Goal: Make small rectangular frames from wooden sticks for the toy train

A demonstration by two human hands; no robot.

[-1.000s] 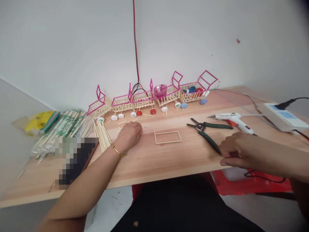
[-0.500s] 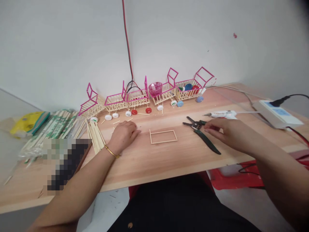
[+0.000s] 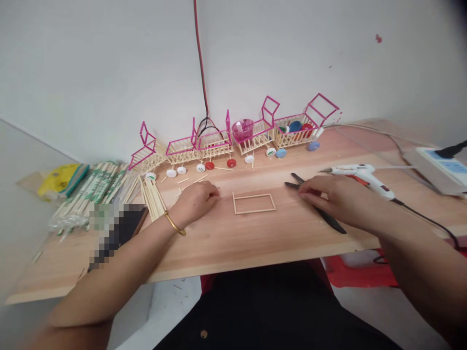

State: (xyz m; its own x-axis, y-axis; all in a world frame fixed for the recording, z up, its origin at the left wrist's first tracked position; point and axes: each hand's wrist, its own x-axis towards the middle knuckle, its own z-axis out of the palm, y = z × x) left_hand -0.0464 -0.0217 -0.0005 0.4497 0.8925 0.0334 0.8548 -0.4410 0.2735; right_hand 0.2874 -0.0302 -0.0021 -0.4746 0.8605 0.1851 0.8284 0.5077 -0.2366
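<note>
My left hand rests on the table with its fingers curled together; whether anything small is in them is hidden. To its right, apart from it, lies a rectangular frame of thin wooden sticks, one stick jutting past a corner. My right hand is over the dark-handled pliers, covering their middle. Its thumb and fingers are pinched together, and I cannot make out anything between them. Behind this hand lies a white glue gun, its nozzle pointing left.
Several small stick carts with pink rims and bottle-cap wheels line the wall. Loose sticks and wrapped stick bundles lie left, near a blurred dark object. A white power strip sits right, with cables running along the table.
The view has shifted, so the table things appear slightly further right or left-tilted. My left fingers have curled in more. My right hand has moved left over the middle of the pliers.
</note>
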